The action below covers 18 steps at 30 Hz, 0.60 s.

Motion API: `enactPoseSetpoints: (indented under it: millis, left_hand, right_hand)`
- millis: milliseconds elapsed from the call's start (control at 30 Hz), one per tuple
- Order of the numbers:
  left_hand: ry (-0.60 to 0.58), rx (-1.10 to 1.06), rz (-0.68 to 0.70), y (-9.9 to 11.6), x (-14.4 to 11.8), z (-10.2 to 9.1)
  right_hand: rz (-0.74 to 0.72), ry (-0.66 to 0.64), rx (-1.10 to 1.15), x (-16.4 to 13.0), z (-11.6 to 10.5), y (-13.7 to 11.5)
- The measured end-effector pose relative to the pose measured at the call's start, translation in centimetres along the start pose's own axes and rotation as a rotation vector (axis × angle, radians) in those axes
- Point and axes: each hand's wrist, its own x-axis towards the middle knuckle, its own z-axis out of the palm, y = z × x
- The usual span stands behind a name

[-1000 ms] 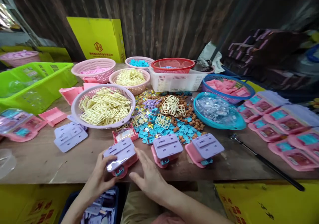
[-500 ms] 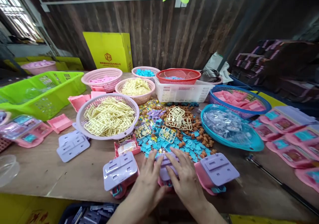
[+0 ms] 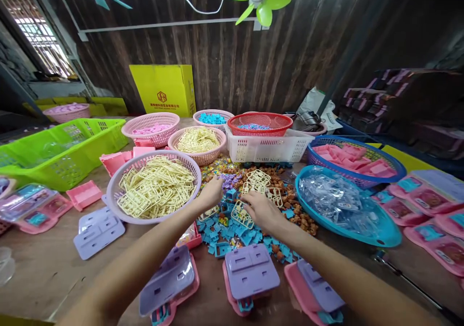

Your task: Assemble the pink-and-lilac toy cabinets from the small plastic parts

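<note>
Loose-parts heap (image 3: 250, 236) spreads directly right of the lavender basket (image 3: 113, 195); this central position apparently keeps mixed pieces accessible to both hands. Teal basin (image 3: 389, 231) stands well to the right of the lavender basket; its raised wall presumably retains the clear plastic packets (image 3: 333, 195). The lavender basket itself contains piled cream lattice frames (image 3: 155, 185). White slotted bin (image 3: 268, 149), beyond and right of the basket, supports a red sieve (image 3: 237, 126); stacking likely saves table area.

Three pink-based toy cases (image 3: 252, 275) form a spaced row on the near side of the basket, extending rightward. Their lavender lids (image 3: 315, 282) face upward, probably for direct access; the rightmost lid sits askew.

Right hand (image 3: 263, 210), fingers bent, is at a loose lattice frame (image 3: 241, 215) right of the basket; whether it grips the frame cannot be determined. Left hand (image 3: 213, 190) is just right of the basket rim, beside small purple pieces (image 3: 229, 182); its fingertips are obscured, so its grip cannot be determined.
</note>
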Motion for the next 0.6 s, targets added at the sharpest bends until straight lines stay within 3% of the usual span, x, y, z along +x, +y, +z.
enactPoseSetpoints:
  millis: [133, 233, 400, 600]
  left_hand:
    - [0.049, 0.011, -0.007, -0.1, 4.1, 1.8]
    - [0.028, 0.008, 0.033, -0.3, 5.4, 2.5]
    - [0.018, -0.013, 0.061, -1.4, 6.3, 3.4]
    - [-0.012, -0.042, 0.062, -2.0, 6.5, 4.1]
  right_hand:
    - [0.071, 0.009, -0.106, 7.1, -0.3, 1.1]
    - [0.108, -0.038, -0.156, 10.1, 0.5, 1.4]
    - [0.116, -0.135, -0.172, 11.3, 1.8, 1.7]
    - [0.035, -0.136, -0.122, 10.8, 2.0, 2.2]
